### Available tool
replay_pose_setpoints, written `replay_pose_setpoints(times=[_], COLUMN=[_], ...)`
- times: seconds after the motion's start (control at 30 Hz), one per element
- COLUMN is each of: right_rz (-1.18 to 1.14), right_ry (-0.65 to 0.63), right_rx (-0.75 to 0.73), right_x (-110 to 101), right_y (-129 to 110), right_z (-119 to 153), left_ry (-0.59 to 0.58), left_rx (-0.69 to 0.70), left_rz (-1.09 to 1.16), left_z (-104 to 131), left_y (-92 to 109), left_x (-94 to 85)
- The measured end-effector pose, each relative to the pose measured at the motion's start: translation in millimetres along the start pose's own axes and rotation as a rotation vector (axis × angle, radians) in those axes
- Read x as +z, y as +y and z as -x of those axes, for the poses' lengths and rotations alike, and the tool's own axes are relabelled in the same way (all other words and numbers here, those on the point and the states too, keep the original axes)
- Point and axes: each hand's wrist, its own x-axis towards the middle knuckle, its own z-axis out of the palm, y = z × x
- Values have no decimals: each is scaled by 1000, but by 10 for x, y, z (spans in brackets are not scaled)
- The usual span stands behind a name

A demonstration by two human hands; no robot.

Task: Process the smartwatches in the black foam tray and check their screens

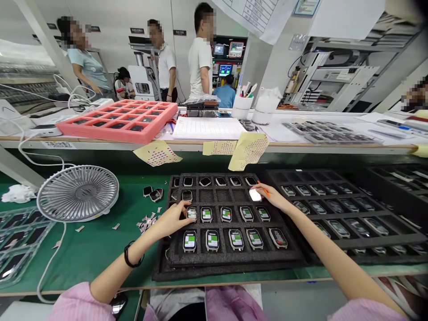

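Note:
A black foam tray [230, 258] lies in front of me, with strapless smartwatches in its cells. My left hand [175, 218] is closed with thumb and fingers on a smartwatch [191, 213] at the left end of a row; whether it is lifted is unclear. At the tray's right side my right hand [271, 198] holds a thin orange stick-like tool [263, 189], its fingers also on a smartwatch with a bright white screen [255, 195]. Most watches in the two near rows, such as the nearest left one [190, 240], show green and white screens.
More watches sit in a second foam tray [321, 174] on the right. A white fan [78, 191], loose watches [156, 194] and small paper-like scraps [147, 223] are on the left. A pink foam tray [160, 127] rests on the shelf above; several people are beyond it.

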Motion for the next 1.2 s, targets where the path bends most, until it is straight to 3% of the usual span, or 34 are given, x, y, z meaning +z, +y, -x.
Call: replay_pose_setpoints(times=[0.17, 0.4, 0.5, 0.57, 0.73, 0.83, 0.97, 1.2], right_rz=[-203, -481, -555, -585, -620, -635, -642, -660], right_ry=[16, -36, -68, -82, -71, -32, -4, -25], right_rx=[27, -13, -26, -33, -48, -60, -82, -92], right_x=[58, 394, 508, 547, 562, 561, 566, 615], right_y=[-218, -474, -504, -509, -466, -417, -386, -394], right_z=[35, -52, -102, -112, -105, -110, -119, -93], left_ry=[-27, 31, 122, 112, 1, 33, 37, -47], left_rx=[47, 38, 98, 111, 40, 97, 146, 177], left_rz=[26, 288, 507, 680, 927, 947, 940, 929], left_z=[-46, -98, -177, -304, -775, -1004, -1141, -1130], left_y=[-1, 34, 197, 355, 752, 866, 796, 583], left_x=[-12, -95, -147, -124, 93, 239, 364, 427])
